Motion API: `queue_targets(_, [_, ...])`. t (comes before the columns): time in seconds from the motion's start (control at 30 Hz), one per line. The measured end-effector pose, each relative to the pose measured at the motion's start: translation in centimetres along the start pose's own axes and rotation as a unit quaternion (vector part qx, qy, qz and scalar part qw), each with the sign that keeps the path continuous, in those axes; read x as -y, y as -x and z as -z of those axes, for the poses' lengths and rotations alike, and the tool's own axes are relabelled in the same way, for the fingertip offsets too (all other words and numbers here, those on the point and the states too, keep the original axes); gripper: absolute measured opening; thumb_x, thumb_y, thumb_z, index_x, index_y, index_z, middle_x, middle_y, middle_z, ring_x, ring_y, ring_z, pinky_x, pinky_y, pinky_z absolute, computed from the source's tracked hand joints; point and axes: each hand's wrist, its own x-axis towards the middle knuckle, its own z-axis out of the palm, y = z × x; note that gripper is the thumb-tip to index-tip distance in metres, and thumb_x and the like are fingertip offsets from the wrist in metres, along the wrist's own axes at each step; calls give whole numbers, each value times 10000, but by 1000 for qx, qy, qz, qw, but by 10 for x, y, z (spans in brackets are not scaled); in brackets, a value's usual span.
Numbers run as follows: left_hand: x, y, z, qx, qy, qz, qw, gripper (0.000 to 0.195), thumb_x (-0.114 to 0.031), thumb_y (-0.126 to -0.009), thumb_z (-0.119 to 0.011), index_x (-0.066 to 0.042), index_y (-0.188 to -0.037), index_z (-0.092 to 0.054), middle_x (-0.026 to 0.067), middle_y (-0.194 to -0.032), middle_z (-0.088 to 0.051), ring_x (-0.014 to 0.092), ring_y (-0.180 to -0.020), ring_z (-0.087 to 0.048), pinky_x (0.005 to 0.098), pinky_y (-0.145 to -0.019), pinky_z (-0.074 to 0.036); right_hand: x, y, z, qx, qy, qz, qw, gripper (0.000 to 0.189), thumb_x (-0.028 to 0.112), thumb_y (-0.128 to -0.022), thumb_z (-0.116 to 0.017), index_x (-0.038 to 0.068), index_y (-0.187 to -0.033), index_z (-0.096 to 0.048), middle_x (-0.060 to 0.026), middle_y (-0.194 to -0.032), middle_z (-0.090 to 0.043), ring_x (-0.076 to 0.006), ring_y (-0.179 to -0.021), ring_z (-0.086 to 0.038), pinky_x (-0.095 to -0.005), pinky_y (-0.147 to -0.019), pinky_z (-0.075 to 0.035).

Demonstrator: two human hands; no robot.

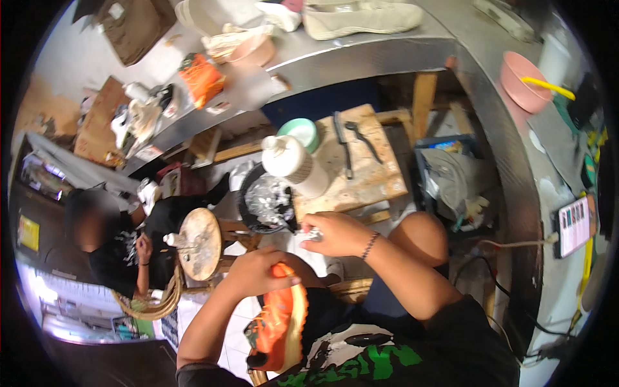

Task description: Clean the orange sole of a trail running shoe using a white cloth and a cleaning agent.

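Note:
My left hand (261,273) grips the toe end of an orange shoe (278,324) with a yellowish sole, held over my lap. My right hand (326,234) has its fingers closed on a small whitish wad (314,234), too blurred to name surely. Just beyond it stands a black basin (266,198) with foamy grey water. A large white pump bottle (307,171) is beside the basin, at the edge of a low wooden table (382,179). On that table lie two black brushes (343,145) (366,142) and a mint green bowl (304,131) of whitish liquid.
A co-worker (116,242) sits at the left by a round wooden stool (200,244). A metal-edged counter (367,55) curves around the far side, bearing shoes and a pink bowl. At the right are a crate (420,169) of cloth, a phone (574,227) and cables.

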Motion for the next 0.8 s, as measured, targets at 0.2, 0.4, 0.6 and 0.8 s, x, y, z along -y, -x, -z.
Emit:
queue_targets(0.2, [-3, -15, -28, 147, -190, 140, 961, 582, -689, -805, -523, -164, -900, -755, 86, -816, -706, 283, -749, -692, 444, -630, -541, 2, -1, 6, -13, -96, -20, 995, 204, 2, -801, -477, 4, -970, -591, -179, -868, -614, -274, -803, -614, -379, -754, -485])
queue_targets(0.4, [13, -6, -30, 90, -133, 22, 987, 656, -685, -824, -489, -75, -826, -730, 124, -833, -697, 355, -794, -673, 447, -652, -532, 0, 1, 14, 42, -11, -101, 994, 290, -89, -753, -484, -11, -1008, -597, -182, -969, -642, -292, -948, -634, -341, -852, -481])
queue_targets(0.6, [41, -64, -36, -74, 68, 54, 994, 580, -592, -856, -531, -46, -724, -672, 147, -701, -658, 315, -652, -652, 422, -603, -509, -7, 0, 27, 40, 42, -104, 993, 192, -41, -807, -561, -16, -996, -587, -112, -815, -632, -177, -752, -598, -293, -694, -473])
queue_targets(0.8, [58, -109, -94, -45, 568, -82, 818, 368, -421, -910, -600, -79, -774, -594, 7, -613, -575, 97, -532, -542, 266, -486, -452, -21, 13, 44, 14, 67, -160, 985, 110, -54, -818, -555, 21, -898, -543, -10, -745, -561, -45, -649, -506, -199, -570, -395])
